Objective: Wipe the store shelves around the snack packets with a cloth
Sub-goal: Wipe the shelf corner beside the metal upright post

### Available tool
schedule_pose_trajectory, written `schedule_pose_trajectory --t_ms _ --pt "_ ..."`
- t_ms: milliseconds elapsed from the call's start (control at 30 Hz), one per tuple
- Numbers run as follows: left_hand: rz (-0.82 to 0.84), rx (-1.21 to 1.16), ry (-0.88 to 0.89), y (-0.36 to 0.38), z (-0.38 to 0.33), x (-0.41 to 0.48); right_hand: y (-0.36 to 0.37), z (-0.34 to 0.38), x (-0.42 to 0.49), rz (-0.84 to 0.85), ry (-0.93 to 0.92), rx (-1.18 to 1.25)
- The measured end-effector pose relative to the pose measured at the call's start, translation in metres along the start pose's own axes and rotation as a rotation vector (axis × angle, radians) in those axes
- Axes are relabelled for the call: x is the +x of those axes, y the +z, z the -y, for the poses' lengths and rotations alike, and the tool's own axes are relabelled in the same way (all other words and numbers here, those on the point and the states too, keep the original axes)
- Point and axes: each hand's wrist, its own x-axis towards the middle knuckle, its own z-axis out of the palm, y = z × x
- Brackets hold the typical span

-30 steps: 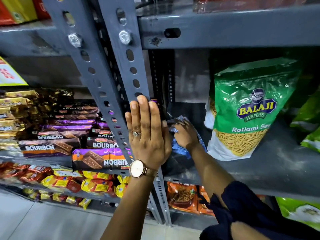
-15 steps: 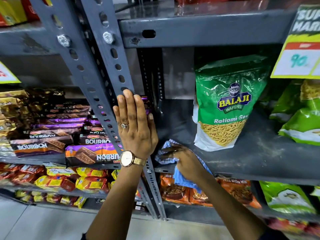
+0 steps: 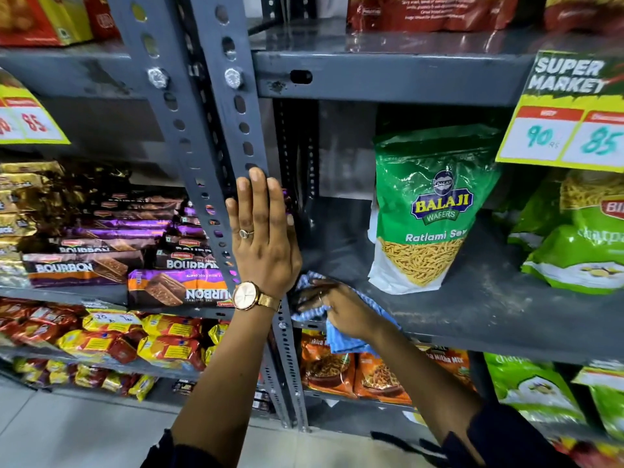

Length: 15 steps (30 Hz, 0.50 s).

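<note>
My right hand (image 3: 341, 310) presses a blue checked cloth (image 3: 347, 342) onto the front left corner of the grey metal shelf (image 3: 472, 319); part of the cloth hangs over the shelf's front edge. My left hand (image 3: 261, 238), with a ring and a wristwatch, lies flat with fingers straight against the perforated grey upright (image 3: 216, 136) and holds nothing. A green Balaji Ratlami Sev packet (image 3: 429, 211) stands upright on the same shelf, to the right of the cloth and apart from it.
More green snack packets (image 3: 574, 241) lie at the shelf's right. Bourbon biscuit packs (image 3: 135, 261) fill the left bay. Orange packets (image 3: 351, 369) sit on the shelf below. Yellow price tags (image 3: 567, 130) hang from the upper shelf's edge. Light floor shows below.
My right hand has drawn the cloth from deeper on the shelf to its front left corner. The view has shifted left, bringing the price tags into sight. The left hand stays on the upright.
</note>
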Motion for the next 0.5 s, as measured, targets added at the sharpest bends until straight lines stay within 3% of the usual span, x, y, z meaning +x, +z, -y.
schedule_pose_trajectory --t_ms 200,267,400,500 --pt "0.003 -0.026 0.007 0.0 0.001 0.001 -0.001 -0.011 -0.056 0.042 0.089 -0.016" --pt "-0.009 -0.015 -0.004 0.001 0.0 0.001 -0.009 -0.008 -0.062 -0.087 0.19 0.067" --pt "-0.031 0.001 -0.012 0.003 0.0 0.0 -0.033 0.029 -0.013 -0.543 0.278 -0.006" --pt "-0.023 0.001 -0.005 0.002 0.001 0.0 -0.029 0.025 0.024 -0.508 0.395 -0.152"
